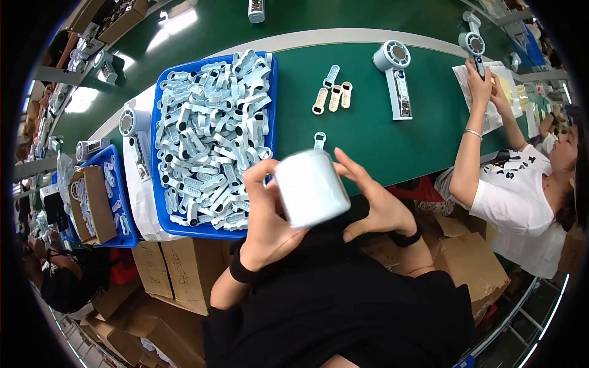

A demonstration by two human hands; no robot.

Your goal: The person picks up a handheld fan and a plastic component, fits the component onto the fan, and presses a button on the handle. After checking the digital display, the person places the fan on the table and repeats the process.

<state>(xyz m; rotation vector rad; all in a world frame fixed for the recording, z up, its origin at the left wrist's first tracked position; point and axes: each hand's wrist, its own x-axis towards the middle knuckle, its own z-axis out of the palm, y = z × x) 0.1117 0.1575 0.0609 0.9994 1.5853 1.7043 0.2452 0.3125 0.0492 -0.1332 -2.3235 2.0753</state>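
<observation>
My left hand (267,214) is wrapped round a pale blue-white handheld fan (311,187). Its wide rounded head faces me and hides the rest of its body. To the right of the fan, my right hand (380,205) has its thumb and fingers spread apart; some fingertips reach behind the fan, and whether they touch it I cannot tell. A small pale blue plastic cover piece (319,140) lies on the green table just beyond the fan. Farther off lie another blue cover piece (331,76) and several cream cover pieces (335,98).
A blue tray (274,92) heaped with pale blue cover pieces stands at left. One handheld fan (399,92) lies at right on the green table (362,144), another (136,138) left of the tray. A co-worker (515,184) at right holds a fan (472,44). Cardboard boxes (472,264) stand below.
</observation>
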